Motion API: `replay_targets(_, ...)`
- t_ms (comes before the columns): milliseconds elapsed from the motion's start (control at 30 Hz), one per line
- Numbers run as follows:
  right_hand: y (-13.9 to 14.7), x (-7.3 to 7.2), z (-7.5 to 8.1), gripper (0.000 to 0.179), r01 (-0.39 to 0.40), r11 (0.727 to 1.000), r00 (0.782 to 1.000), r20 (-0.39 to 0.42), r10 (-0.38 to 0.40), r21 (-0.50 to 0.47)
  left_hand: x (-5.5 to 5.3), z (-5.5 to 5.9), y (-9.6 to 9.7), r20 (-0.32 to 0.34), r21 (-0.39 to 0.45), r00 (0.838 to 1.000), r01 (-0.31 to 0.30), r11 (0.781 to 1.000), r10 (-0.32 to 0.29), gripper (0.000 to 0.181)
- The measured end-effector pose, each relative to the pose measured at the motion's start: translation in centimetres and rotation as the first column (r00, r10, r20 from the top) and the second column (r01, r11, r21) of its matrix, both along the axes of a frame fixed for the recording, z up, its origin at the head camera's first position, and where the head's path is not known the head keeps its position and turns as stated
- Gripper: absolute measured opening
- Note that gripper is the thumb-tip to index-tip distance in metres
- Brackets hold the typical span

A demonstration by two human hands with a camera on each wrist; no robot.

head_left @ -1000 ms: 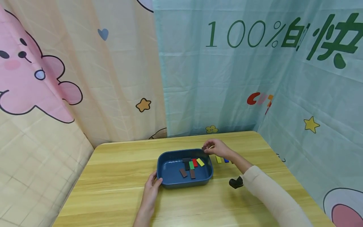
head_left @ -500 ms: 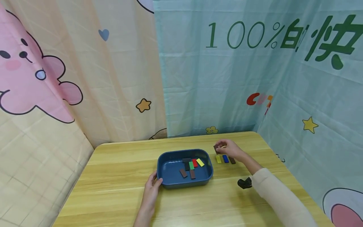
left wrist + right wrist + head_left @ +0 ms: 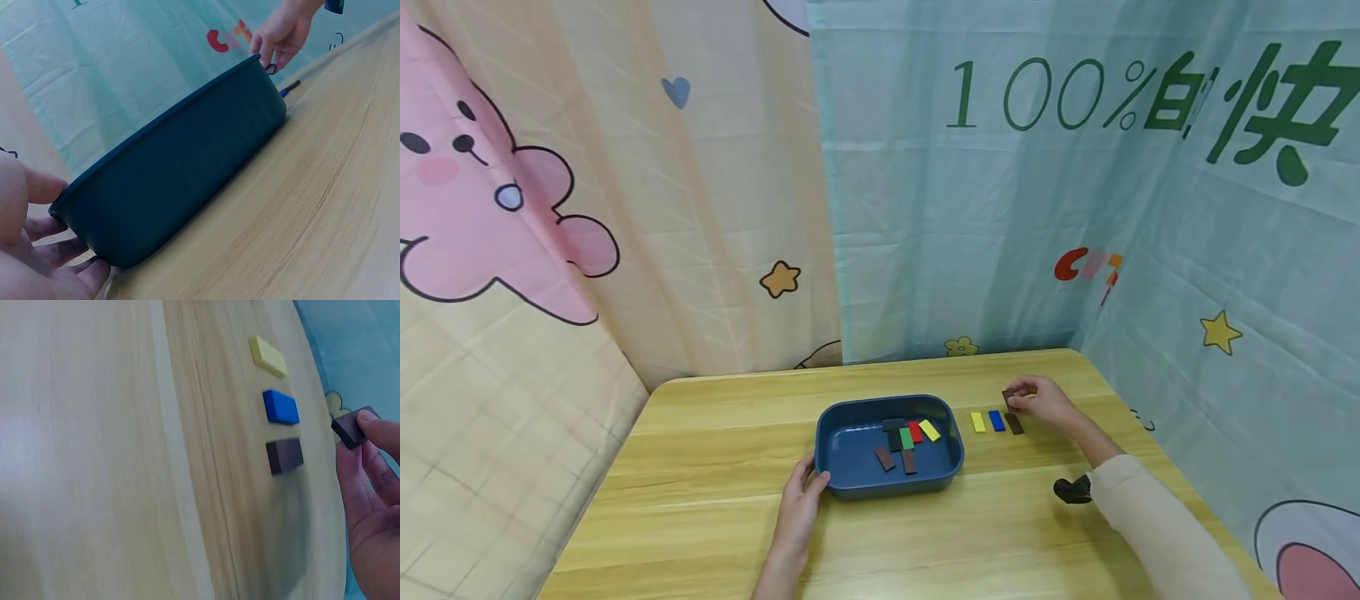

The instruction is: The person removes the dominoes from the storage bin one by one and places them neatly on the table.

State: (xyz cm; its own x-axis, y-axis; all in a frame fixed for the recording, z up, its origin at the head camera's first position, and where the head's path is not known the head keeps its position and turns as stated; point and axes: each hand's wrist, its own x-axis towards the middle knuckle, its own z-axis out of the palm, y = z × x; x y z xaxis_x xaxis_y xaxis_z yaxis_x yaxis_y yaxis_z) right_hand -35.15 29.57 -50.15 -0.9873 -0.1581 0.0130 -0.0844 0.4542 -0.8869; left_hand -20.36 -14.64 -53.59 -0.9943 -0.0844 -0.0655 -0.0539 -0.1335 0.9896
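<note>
Pinching a dark-brown rectangular block (image 3: 350,430), your right hand (image 3: 1039,400) hovers; your left hand (image 3: 799,504) grips a dark-blue, round-cornered rectangular tub (image 3: 175,175) at one corner.

- Deep blue-green, smooth-walled tray (image 3: 175,169) with rounded corners and a thin rim: base on the pale wood-grain desk (image 3: 306,187), interior hidden.
- Left hand (image 3: 34,259): grips the tray's near end, thumb at the rim, fingers against the wall below.
- Right hand (image 3: 284,36): beyond the far end, holding a small dark block (image 3: 270,69).
- Small blue block (image 3: 284,93) and small dark-brown block (image 3: 294,85): on the desk, partly hidden.
- Light teal fabric curtain (image 3: 144,62): background, red curved print (image 3: 217,41) visible.
</note>
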Motion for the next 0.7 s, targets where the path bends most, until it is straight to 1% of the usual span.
replay_targets(67, 0.6, 0.1, -0.1, 0.026, -0.007, 1.0, 1.0, -0.005, 0.007, 0.007, 0.0, 0.0, 0.0, -0.003, -0.003, 1.0, -0.002, 1.0, 0.002, 0.053)
replay_targets(200, 1.7, 0.3, -0.5, 0.028, 0.025, 1.0, 1.0, 0.015, -0.026, 0.011, 0.0, 0.0, 0.0, -0.008, 0.002, 1.0, 0.002, 1.0, -0.002, 0.054)
replay_targets(367, 2.8, 0.6, -1.7, 0.028, 0.061, 0.998, 0.997, 0.05, -0.063, 0.031, -0.1, 0.0, -0.1, 0.003, 0.003, 1.0, 0.001, 1.0, -0.001, 0.054)
replay_targets(500, 3.3, 0.8, -2.6, 0.027, 0.068, 0.996, 0.996, 0.058, -0.071, 0.056, -0.2, -0.1, 0.0, 0.014, 0.002, 1.0, -0.006, 1.0, 0.006, 0.053)
replay_targets(533, 3.4, 0.8, -2.7, 0.027, 0.074, 0.995, 0.995, 0.056, -0.078, 0.069, -0.2, -0.1, 0.0, 0.013, 0.003, 1.0, -0.005, 1.0, 0.005, 0.053)
replay_targets(600, 3.5, 0.8, -3.0, 0.029, 0.079, 0.989, 0.996, 0.041, -0.085, 0.126, -0.1, -0.1, 0.0, 0.01, 0.001, 1.0, -0.003, 1.0, 0.003, 0.053)
replay_targets(700, 3.6, 0.7, -3.0, 0.03, 0.079, 0.969, 0.996, 0.012, -0.084, 0.235, -0.1, -0.1, 0.0, 0.001, 0.005, 1.0, 0.004, 1.0, -0.004, 0.053)
